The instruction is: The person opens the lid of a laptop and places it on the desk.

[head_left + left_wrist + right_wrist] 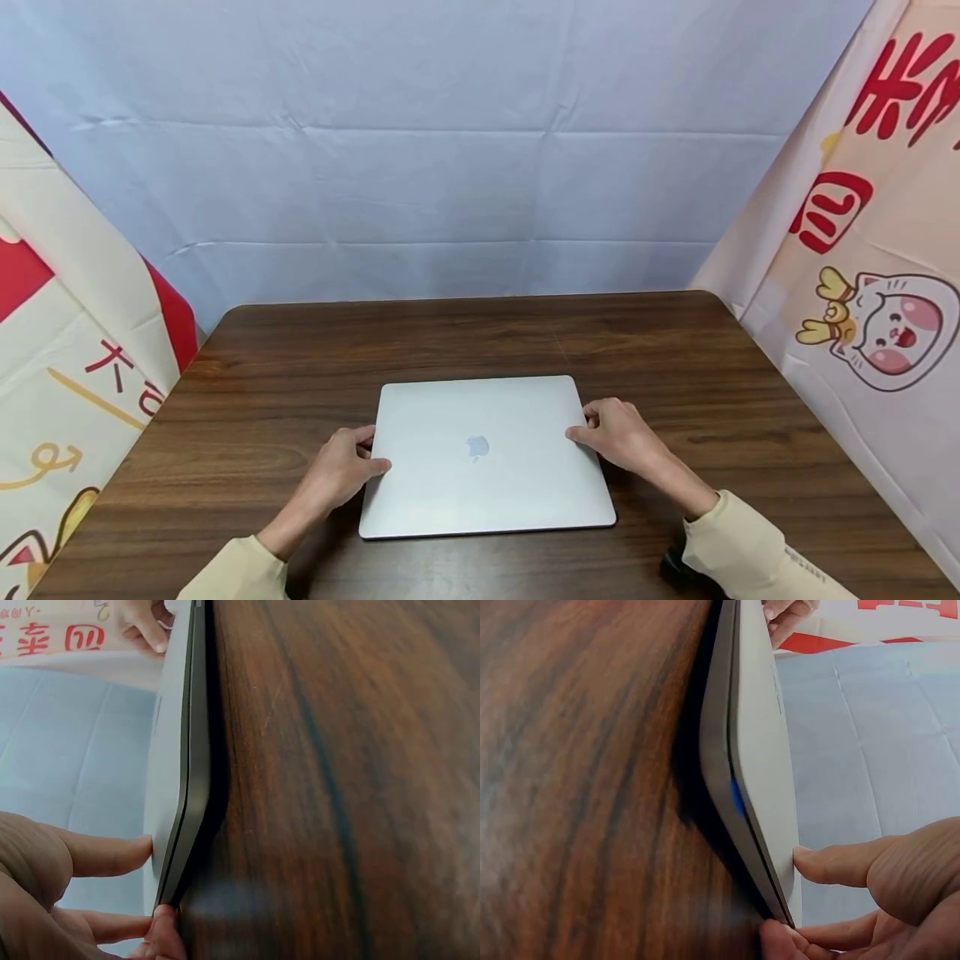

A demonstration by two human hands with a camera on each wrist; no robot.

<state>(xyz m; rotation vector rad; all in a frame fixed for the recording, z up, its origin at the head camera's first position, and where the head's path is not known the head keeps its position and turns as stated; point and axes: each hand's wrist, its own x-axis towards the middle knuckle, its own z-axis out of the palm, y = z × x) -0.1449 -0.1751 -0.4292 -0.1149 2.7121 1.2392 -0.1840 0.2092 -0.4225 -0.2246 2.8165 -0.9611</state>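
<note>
A closed silver laptop (480, 492) with an apple logo on its lid lies on the brown wooden table (247, 400). My left hand (341, 467) holds its left side, thumb on the lid and fingers at the edge. On the opposite side my right hand (622, 433) grips the right edge the same way. In the left wrist view, the thumb (112, 855) presses the lid while fingertips (165, 934) sit at the lower edge. The right wrist view shows the right thumb (840, 862) on the lid, with a small blue spot at the laptop's front seam.
A pale blue cloth backdrop (420, 183) hangs behind the table. Printed cloths stand at the left (82, 350) and right (862, 275). A dark object (678, 571) shows under the right sleeve (738, 542).
</note>
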